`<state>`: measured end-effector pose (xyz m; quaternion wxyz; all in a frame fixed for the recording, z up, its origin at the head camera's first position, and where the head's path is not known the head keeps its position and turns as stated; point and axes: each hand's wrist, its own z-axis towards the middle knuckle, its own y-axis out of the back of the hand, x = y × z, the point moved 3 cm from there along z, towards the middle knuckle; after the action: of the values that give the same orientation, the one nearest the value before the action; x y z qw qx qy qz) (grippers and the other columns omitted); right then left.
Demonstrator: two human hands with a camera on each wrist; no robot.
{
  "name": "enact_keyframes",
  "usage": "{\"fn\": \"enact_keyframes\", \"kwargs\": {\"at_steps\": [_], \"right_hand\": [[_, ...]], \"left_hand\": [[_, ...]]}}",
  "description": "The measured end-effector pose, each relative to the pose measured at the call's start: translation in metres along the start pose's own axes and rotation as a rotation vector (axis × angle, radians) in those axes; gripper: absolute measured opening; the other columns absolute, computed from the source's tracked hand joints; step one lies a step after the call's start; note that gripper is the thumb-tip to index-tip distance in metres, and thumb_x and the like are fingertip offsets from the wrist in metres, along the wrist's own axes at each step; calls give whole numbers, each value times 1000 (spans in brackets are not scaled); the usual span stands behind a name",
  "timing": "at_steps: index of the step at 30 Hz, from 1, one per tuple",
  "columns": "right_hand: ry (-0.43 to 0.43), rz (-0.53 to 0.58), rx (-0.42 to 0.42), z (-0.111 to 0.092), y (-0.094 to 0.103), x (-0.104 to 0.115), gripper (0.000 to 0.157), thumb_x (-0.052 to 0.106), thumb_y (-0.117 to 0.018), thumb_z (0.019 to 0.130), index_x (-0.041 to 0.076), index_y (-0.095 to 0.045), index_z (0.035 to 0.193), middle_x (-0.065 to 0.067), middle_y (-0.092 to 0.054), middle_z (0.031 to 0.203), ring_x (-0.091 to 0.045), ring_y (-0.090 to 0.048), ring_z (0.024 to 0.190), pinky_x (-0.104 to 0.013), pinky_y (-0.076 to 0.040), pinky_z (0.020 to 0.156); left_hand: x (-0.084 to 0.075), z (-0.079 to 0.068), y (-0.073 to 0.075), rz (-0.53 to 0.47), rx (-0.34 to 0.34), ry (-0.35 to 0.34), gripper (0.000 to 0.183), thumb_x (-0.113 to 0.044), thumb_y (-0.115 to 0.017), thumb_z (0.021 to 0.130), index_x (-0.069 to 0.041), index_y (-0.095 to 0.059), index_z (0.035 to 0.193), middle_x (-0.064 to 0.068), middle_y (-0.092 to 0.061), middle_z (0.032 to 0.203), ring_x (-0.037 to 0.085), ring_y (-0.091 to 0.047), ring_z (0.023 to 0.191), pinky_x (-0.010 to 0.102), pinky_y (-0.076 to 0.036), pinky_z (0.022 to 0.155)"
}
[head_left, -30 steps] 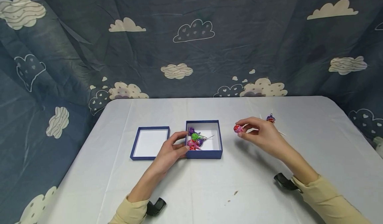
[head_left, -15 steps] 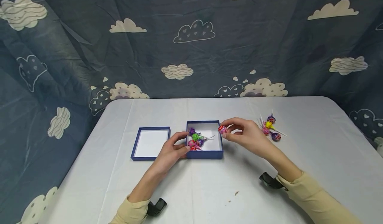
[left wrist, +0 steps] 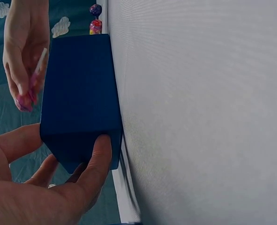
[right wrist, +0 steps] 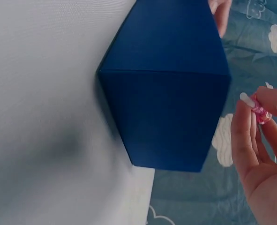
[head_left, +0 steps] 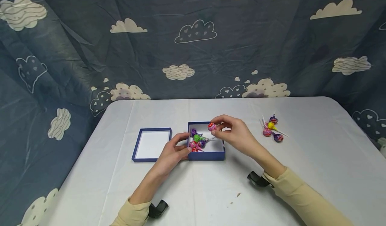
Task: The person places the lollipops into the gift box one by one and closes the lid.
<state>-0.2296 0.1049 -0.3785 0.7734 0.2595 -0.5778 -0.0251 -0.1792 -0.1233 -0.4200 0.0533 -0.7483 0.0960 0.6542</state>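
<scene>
My right hand (head_left: pixel 233 132) pinches a lollipop (head_left: pixel 212 126) in a red and pink wrapper by its head, over the right part of an open blue box (head_left: pixel 206 156). In the right wrist view the lollipop's white stick (right wrist: pixel 247 99) points away from the fingertips. My left hand (head_left: pixel 172 155) holds the box at its left side, with thumb and fingers spread across that wall in the left wrist view. Inside lie several wrapped lollipops, among them a green one (head_left: pixel 197 137), a purple one (head_left: pixel 193 132) and a pink one (head_left: pixel 193 145), bunched at the left.
The box's blue-rimmed lid (head_left: pixel 152 145), white inside up, lies to the left, partly behind my left hand. Several more lollipops lie at the right, including a yellow one (head_left: pixel 271 125) and a dark purple one (head_left: pixel 278 137). Small brown specks (head_left: pixel 238 194) mark the white tablecloth.
My right hand has carried the lollipop leftward from beside the pile to over the box, uncovering the lollipops at the right. My left hand has stayed at the box.
</scene>
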Motion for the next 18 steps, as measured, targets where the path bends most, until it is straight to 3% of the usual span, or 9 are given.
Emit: {"fn": "enact_keyframes", "kwargs": {"at_steps": [18], "right_hand": [[-108, -148, -12, 27, -37, -1, 23, 7, -74, 86, 9, -69, 108, 0, -70, 93, -14, -65, 79, -32, -54, 69]], "left_hand": [[0, 0, 1, -2, 6, 9, 50, -5, -61, 93, -8, -48, 142, 14, -41, 147, 34, -54, 122, 44, -53, 89]]}}
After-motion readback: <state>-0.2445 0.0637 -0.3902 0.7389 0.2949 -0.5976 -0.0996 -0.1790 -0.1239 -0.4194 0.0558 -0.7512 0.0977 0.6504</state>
